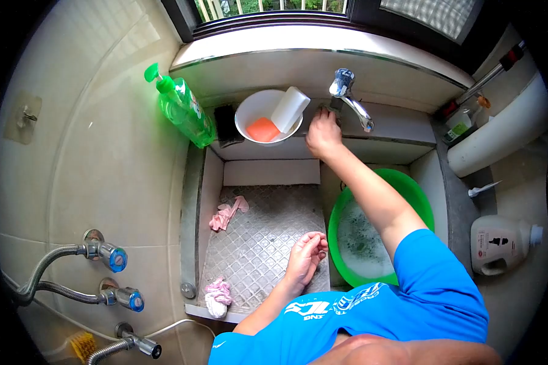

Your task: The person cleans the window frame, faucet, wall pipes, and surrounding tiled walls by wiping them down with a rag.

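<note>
My right hand (pixel 324 131) reaches to the ledge between the white bowl and the faucet (pixel 350 100). Its fingers are bent together at a small dark item there, too hidden to name. Over the textured sink floor (pixel 268 225) hovers my left hand (pixel 307 255), palm up, fingers curled with the tips together; I cannot make out anything between them. The white bowl (pixel 243 112) holds an orange soap bar (pixel 262 129) and a white block (pixel 290 109). Below my right forearm, a green basin (pixel 341 261) contains sudsy water. Pink cloth (pixel 226 214) and a pink-and-white cloth (pixel 218 298) lie in the sink.
A green pump bottle (pixel 186 112) stands left of a black brush-like item (pixel 226 126). Blue-handled valves (pixel 114 258) with hoses project from the left wall. At right are a detergent jug (pixel 499 243), a thick white pipe (pixel 502 128) and a small bottle (pixel 460 126).
</note>
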`<state>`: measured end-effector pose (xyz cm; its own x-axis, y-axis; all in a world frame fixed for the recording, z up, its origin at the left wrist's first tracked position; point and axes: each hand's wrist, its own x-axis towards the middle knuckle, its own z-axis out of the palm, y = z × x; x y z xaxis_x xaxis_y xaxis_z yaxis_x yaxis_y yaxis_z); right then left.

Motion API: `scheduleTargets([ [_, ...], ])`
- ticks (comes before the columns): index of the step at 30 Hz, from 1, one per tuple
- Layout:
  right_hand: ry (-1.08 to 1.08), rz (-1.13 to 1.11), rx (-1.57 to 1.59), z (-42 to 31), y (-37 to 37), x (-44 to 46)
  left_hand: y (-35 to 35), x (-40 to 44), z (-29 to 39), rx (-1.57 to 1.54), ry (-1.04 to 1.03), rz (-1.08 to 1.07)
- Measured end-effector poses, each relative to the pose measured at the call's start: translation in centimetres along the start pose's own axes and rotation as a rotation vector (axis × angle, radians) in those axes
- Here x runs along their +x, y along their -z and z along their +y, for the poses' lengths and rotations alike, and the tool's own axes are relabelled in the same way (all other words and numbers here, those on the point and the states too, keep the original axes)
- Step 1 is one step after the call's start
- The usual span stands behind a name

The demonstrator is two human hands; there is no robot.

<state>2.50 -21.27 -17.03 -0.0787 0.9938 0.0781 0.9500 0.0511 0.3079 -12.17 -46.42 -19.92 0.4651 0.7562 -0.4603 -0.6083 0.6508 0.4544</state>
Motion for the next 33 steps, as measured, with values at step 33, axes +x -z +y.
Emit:
scheduleTargets([
  [33, -0.062, 0.118, 0.427, 1.8, -1.2, -1.5, 0.3, 0.6, -0.6, 0.059, 0.028, 0.011],
])
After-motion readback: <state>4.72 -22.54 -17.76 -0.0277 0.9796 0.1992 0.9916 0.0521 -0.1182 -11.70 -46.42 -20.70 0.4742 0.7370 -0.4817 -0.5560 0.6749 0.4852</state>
